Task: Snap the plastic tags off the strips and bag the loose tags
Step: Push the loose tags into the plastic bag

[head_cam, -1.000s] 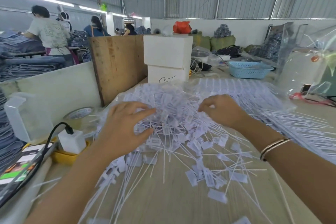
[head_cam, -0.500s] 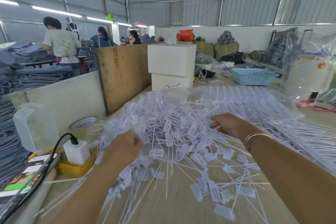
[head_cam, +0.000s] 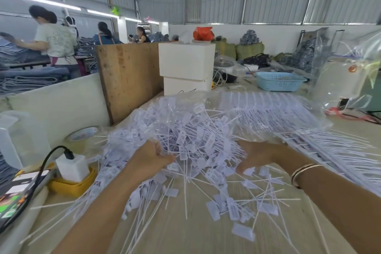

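Left hand (head_cam: 151, 159) at frame centre, fingers curled into tag pile (head_cam: 191, 138), gripping bunch. Right hand (head_cam: 255, 155) right of centre, fingers dug in pile edge; grip unclear. Pile mid-bench (head_cam: 185, 237); uncut strips (head_cam: 288, 113) upper right.

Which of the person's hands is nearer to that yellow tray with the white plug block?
Left. The left hand is just right of the yellow tray; the right hand lies farther right, across the tag pile.

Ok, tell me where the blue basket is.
The blue basket sits far right on the table in the head view, right of the white boxes, behind the tag strips.
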The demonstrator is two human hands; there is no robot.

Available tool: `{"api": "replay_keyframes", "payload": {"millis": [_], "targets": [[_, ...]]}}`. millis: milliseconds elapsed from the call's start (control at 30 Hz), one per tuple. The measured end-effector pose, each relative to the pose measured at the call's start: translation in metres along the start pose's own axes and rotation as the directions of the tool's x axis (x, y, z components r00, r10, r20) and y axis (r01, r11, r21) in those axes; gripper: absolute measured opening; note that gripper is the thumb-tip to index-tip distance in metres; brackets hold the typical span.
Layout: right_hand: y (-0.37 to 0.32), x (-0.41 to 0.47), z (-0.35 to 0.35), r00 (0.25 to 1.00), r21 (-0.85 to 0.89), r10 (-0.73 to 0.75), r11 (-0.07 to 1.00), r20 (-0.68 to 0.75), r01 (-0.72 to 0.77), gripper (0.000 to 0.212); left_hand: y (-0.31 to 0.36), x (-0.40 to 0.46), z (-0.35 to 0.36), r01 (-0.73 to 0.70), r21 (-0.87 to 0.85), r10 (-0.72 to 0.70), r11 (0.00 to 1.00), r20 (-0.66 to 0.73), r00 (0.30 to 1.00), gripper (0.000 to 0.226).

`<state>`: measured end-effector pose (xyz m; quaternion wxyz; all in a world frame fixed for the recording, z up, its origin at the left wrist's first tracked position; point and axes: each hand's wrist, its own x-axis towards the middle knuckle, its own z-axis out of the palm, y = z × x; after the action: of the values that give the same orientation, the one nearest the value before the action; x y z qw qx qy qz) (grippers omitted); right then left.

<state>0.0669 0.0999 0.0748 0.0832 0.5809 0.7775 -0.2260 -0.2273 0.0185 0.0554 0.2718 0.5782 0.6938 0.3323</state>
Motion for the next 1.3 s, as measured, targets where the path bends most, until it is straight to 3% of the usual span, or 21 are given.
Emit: {"api": "replay_keyframes", "payload": {"millis": [67, 167, 267, 400, 533, 600, 700, 767, 800, 867, 967, 1033, 1100, 1200, 1300], "targets": [[-0.008, 0.006, 0.012, 0.981, -0.050, -0.047, 0.998, -0.190, 0.038, 0.063, 0.004, 0.000, 0.004, -0.016, -0.037, 0.016, 0.999, -0.007, 1.000, 0.034], [-0.013, 0.004, 0.013, 0.956, 0.062, -0.060, 0.995, -0.288, 0.081, 0.023, 0.005, -0.003, 0.005, 0.011, -0.186, 0.008, 0.983, 0.097, 0.995, 0.038], [-0.018, -0.004, 0.000, 0.924, 0.232, -0.039, 0.963, -0.380, 0.137, 0.032, 0.005, -0.007, 0.002, 0.055, -0.195, -0.021, 0.979, 0.172, 0.985, 0.047], [-0.036, -0.008, -0.013, 0.947, 0.374, -0.085, 0.905, -0.310, 0.203, 0.023, 0.012, -0.014, 0.005, -0.001, -0.130, 0.021, 0.991, 0.152, 0.988, 0.025], [-0.048, -0.001, -0.014, 0.960, 0.230, -0.067, 0.964, -0.272, 0.133, 0.049, 0.021, -0.018, 0.003, 0.074, -0.415, 0.012, 0.907, 0.201, 0.980, 0.020], [-0.046, 0.001, -0.008, 0.986, 0.131, -0.069, 0.987, -0.151, 0.089, 0.066, 0.023, -0.018, -0.002, 0.106, -0.450, -0.045, 0.887, 0.144, 0.989, 0.018], [-0.036, -0.006, -0.012, 0.997, 0.226, -0.033, 0.974, 0.073, 0.016, 0.086, 0.024, -0.024, -0.010, 0.095, -0.233, -0.079, 0.968, 0.076, 0.994, 0.023], [-0.027, -0.013, -0.022, 0.987, 0.293, -0.013, 0.955, 0.157, -0.034, 0.098, 0.025, -0.033, -0.022, 0.094, 0.070, -0.098, 0.993, 0.051, 0.994, 0.055], [-0.022, -0.013, -0.028, 0.989, 0.325, 0.007, 0.944, 0.149, -0.056, 0.094, 0.027, -0.039, -0.030, 0.096, 0.260, -0.101, 0.961, 0.006, 0.995, 0.068], [-0.011, 0.000, -0.038, 0.994, 0.423, 0.107, 0.901, -0.006, -0.094, 0.073, 0.034, -0.047, -0.048, 0.115, 0.594, -0.019, 0.796, -0.165, 0.986, 0.077], [-0.006, 0.031, -0.039, 0.947, 0.546, 0.251, 0.831, -0.199, -0.105, 0.037, 0.061, -0.053, -0.050, 0.051, 0.762, 0.256, 0.646, -0.280, 0.925, 0.064], [-0.015, 0.045, -0.031, 0.941, 0.550, 0.262, 0.828, -0.214, -0.106, 0.027, 0.083, -0.051, -0.024, -0.214, 0.756, 0.459, 0.619, -0.127, 0.879, 0.042], [-0.024, 0.055, -0.019, 0.923, 0.627, 0.293, 0.775, -0.249, -0.077, 0.027, 0.097, -0.042, 0.015, -0.477, 0.710, 0.598, 0.518, 0.098, 0.796, 0.016], [-0.031, 0.058, -0.010, 0.905, 0.822, 0.301, 0.563, -0.301, 0.086, 0.026, 0.093, -0.012, 0.068, -0.561, 0.727, 0.624, 0.395, 0.236, 0.745, 0.062], [-0.028, 0.045, -0.012, 0.912, 0.891, 0.320, 0.444, -0.256, 0.095, 0.024, 0.087, 0.013, 0.096, -0.545, 0.802, 0.626, 0.244, 0.299, 0.720, 0.079]]}}
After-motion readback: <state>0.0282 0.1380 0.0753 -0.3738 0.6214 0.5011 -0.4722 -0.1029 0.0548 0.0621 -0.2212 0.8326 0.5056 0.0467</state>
